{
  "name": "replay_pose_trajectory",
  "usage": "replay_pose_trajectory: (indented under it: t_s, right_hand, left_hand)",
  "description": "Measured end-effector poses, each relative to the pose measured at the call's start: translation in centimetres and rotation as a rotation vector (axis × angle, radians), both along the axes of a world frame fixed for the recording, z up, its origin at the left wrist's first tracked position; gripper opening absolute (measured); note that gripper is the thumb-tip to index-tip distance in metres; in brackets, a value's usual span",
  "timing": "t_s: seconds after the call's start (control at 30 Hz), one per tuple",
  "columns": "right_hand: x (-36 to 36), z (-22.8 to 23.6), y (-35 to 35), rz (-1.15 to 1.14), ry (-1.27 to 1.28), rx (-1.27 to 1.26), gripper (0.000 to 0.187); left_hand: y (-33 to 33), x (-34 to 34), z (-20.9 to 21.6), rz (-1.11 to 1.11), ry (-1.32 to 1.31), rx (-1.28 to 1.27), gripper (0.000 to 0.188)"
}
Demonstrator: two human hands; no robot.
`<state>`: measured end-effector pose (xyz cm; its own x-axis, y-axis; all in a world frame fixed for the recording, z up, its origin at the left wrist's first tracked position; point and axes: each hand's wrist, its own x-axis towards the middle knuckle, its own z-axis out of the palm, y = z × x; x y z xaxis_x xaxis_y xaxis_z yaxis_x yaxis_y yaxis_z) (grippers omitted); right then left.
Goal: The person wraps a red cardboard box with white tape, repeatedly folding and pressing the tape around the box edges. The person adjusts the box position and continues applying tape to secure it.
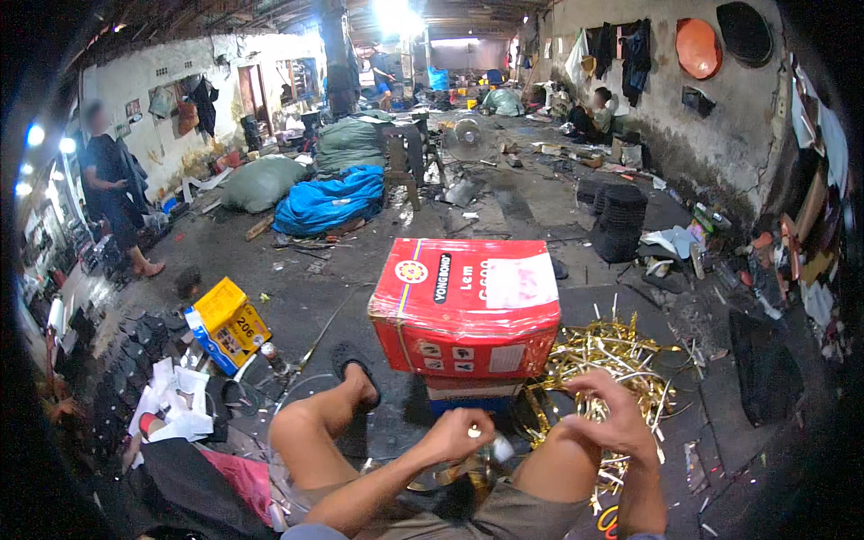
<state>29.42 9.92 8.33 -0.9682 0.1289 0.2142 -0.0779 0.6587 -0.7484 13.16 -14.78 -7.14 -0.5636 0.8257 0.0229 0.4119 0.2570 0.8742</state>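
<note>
My left hand (461, 436) is closed in a pinch in front of a red carton (463, 310), with a small pale bit showing at the fingertips. What it grips is too small to make out. Just beside it is a blurred white scrap (503, 447), and I cannot tell whether the hand touches it. Over my right knee, my right hand (619, 421) is open, its fingers curved and apart from the thumb, with nothing visible between them. A heap of shiny gold and white strips (621, 364) lies on the floor beyond it. The red carton rests on another box (472, 393).
A yellow carton (229, 326) and white scraps (184, 396) lie to the left. Farther off are a blue sack (331, 200), green sacks (263, 183) and a black stack (619, 220). One person (112, 180) stands far left; others are at the back.
</note>
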Motion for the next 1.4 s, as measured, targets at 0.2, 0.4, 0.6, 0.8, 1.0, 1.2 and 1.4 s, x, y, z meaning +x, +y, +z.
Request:
replay_pose_trajectory:
  t_s: [0.2,0.4,0.6,0.8,1.0,1.2,1.4]
  right_hand:
    - [-6.6,0.6,-7.5,0.393,0.076,-0.052,0.050]
    - [-7.4,2.4,-7.0,0.310,0.281,0.136,0.017]
    - [-8.5,4.0,-2.9,0.184,0.500,0.855,0.014]
    - [-9.3,3.2,-1.0,0.229,0.354,0.964,0.018]
    - [-6.4,5.3,-1.6,0.265,-0.104,0.760,0.022]
    - [-7.1,6.3,1.1,0.155,-0.086,0.591,0.030]
    - [-5.2,3.3,5.2,0.194,-0.247,-0.159,0.026]
  left_hand:
    - [-3.5,1.9,11.0,0.249,-0.251,0.409,0.014]
    - [-4.5,2.9,10.6,0.225,-0.356,0.573,0.030]
    - [-5.0,4.0,5.8,0.196,-0.582,0.360,0.019]
    - [-4.9,3.4,4.2,0.076,0.114,0.285,0.018]
    - [-7.1,1.5,8.0,-0.021,0.386,-0.042,0.037]
    - [-6.4,1.9,12.0,-0.184,1.036,-0.169,0.022]
    - [-6.1,0.0,14.5,-0.090,0.943,0.222,0.021]
